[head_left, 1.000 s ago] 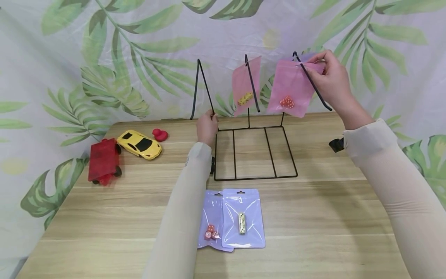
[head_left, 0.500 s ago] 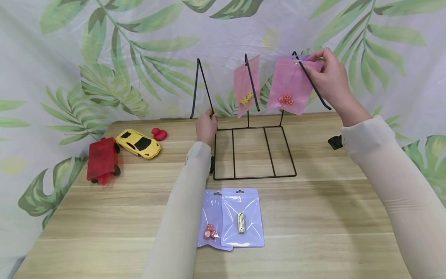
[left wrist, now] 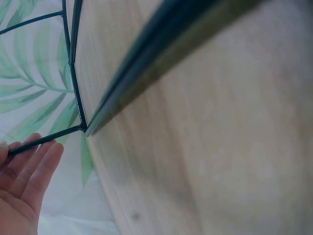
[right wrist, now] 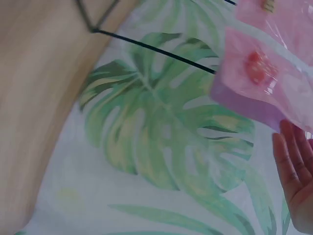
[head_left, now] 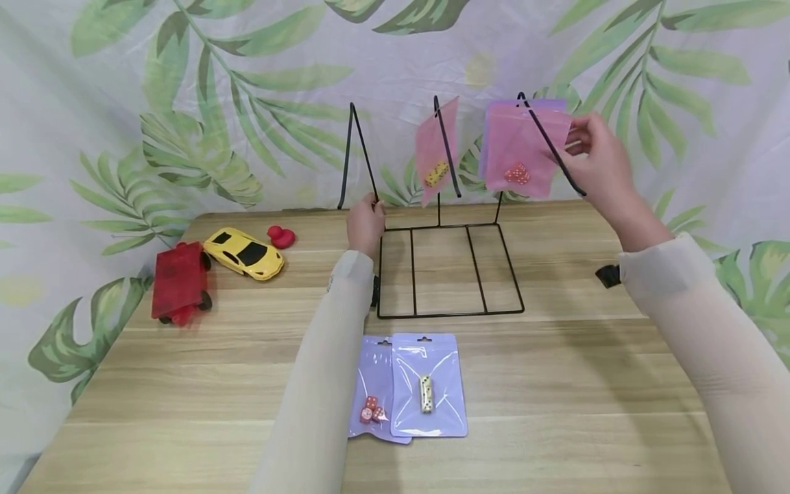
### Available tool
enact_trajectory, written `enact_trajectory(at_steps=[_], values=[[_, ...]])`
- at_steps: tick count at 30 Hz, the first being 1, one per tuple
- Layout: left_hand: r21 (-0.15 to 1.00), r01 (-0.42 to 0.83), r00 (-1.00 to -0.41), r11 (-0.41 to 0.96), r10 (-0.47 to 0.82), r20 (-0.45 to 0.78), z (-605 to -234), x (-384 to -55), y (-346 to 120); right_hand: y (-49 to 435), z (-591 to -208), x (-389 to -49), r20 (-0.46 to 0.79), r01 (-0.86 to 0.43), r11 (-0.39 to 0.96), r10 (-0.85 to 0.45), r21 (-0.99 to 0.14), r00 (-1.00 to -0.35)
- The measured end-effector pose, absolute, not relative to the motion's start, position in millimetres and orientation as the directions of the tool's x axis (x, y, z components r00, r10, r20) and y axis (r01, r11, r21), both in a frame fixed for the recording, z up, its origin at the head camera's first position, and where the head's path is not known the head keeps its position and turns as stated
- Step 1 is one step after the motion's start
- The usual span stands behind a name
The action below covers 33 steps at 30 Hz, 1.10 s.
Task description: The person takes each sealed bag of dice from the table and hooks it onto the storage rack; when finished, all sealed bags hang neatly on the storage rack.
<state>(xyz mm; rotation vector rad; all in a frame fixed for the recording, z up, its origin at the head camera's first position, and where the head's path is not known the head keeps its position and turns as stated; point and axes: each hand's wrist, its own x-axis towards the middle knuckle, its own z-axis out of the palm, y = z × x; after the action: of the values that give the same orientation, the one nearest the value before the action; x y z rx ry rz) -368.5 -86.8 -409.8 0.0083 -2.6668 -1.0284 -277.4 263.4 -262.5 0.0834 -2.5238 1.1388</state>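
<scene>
A black wire display rack (head_left: 450,315) stands at the back of the table. My left hand (head_left: 365,226) pinches its left upright; in the left wrist view the thumb and fingers (left wrist: 41,169) meet the wire. On the right hook hangs a pink zip bag (head_left: 498,147) with red dice, in front of a purple bag (head_left: 558,104). My right hand (head_left: 601,165) is at the pink bag's right edge, its fingers (right wrist: 288,156) extended in the right wrist view. Another pink bag (head_left: 426,147) with yellow dice hangs on the middle hook. The left hook (head_left: 364,151) carries no bag.
Two purple zip bags lie overlapping before the rack: one (head_left: 457,405) with yellow dice, one (head_left: 378,370) with red dice, partly behind my left sleeve. A yellow toy car (head_left: 247,255), a red toy vehicle (head_left: 179,281) and a red toy duck (head_left: 282,237) sit at left.
My right hand has let go of the pink bag's top edge and moved down and slightly right. The bag hangs from the hook, showing more purple behind it. My left hand keeps its hold.
</scene>
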Motion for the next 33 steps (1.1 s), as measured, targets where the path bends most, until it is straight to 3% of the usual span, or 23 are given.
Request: enact_trajectory(at_steps=[13, 23, 28, 33], values=[[0.666, 0.086, -0.961, 0.741, -0.116, 0.253, -408.2, -367.3, -86.5, 281.7, -305.1, -219.4, 0.178, -0.074, 0.822, 0.033, -0.565, -0.984], [0.67, 0.09, -0.963, 0.736, -0.106, 0.246, -408.1, -366.2, -84.7, 262.3, -318.2, -179.4, 0.037, -0.121, 0.87, -0.117, -0.477, -0.992], [0.667, 0.095, -0.963, 0.739, -0.101, 0.249, -408.9, -367.4, -85.1, 246.3, -326.4, -160.4, -0.022, -0.236, 0.919, -0.256, -0.315, -0.966], [0.665, 0.094, -0.963, 0.741, -0.102, 0.249, -410.7, -369.9, -86.1, 221.1, -342.9, -149.9, -0.054, -0.415, 0.877, -0.439, -0.242, -0.897]])
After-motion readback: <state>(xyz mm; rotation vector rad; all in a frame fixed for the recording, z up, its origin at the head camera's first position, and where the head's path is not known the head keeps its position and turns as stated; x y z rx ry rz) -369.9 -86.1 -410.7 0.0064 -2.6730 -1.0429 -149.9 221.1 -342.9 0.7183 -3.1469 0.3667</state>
